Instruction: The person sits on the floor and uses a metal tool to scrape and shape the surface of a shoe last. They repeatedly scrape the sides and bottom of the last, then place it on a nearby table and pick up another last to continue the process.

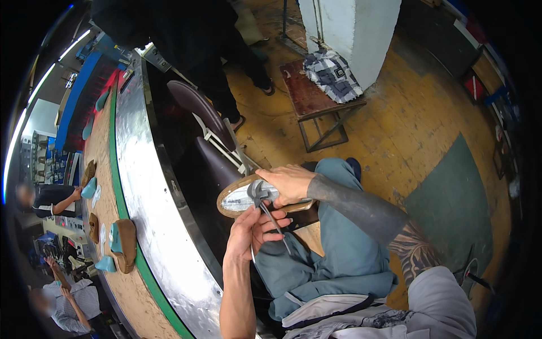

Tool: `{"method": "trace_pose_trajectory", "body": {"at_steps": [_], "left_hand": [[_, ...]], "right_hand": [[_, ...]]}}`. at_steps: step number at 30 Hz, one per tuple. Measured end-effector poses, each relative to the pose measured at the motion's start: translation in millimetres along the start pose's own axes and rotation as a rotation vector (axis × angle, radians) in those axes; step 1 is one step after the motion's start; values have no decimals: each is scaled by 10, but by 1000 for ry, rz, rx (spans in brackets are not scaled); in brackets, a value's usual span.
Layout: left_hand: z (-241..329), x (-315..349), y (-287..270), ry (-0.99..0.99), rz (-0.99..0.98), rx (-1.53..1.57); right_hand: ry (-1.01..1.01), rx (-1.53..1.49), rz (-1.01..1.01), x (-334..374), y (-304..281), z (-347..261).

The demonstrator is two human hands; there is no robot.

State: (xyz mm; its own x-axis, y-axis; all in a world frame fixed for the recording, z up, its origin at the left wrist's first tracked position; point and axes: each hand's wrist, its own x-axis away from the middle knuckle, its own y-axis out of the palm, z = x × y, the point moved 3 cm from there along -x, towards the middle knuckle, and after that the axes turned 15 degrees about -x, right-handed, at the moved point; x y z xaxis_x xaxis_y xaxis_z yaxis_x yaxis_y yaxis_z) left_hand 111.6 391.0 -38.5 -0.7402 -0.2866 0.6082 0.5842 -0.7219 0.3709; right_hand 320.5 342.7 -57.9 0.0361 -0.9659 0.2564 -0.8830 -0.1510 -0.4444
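Note:
A tan shoe upper [223,210] on a last rests bottom up above my lap, its pale grey bottom board facing me. Around its near side and back my right hand [291,183] is closed, with the thumb along the far edge. My left hand [257,229] grips the handles of metal pincers [257,191], fingers curled between and around them. The head of the pincers lies over the bottom board, close to my right fingers. Whether its jaws bite on anything is too small to tell.
To the left run a metal-topped counter [169,220] and a conveyor belt [144,294] carrying shoes on turquoise lasts [121,237]. A maroon chair [203,113] stands ahead, a person in dark clothes beyond it. A stool [302,90] holds checked cloth. Two people work across the belt.

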Motion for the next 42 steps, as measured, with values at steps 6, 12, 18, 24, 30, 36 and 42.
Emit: {"method": "trace_pose_trajectory", "body": {"at_steps": [6, 12, 18, 24, 30, 36, 42], "left_hand": [[146, 21, 76, 82, 385, -991], [231, 150, 158, -77, 329, -742], [301, 81, -146, -95, 164, -252], [285, 73, 27, -115, 314, -683], [315, 111, 110, 72, 521, -1441], [346, -12, -141, -101, 141, 6], [408, 72, -35, 161, 630, -1858]], "right_hand": [[39, 110, 42, 56, 81, -26], [43, 38, 61, 125, 77, -84], [-13, 54, 134, 125, 82, -100], [38, 21, 62, 122, 68, -74], [-58, 86, 140, 94, 74, -41], [-46, 97, 146, 43, 89, -1], [-74, 103, 179, 35, 68, 18]]}}
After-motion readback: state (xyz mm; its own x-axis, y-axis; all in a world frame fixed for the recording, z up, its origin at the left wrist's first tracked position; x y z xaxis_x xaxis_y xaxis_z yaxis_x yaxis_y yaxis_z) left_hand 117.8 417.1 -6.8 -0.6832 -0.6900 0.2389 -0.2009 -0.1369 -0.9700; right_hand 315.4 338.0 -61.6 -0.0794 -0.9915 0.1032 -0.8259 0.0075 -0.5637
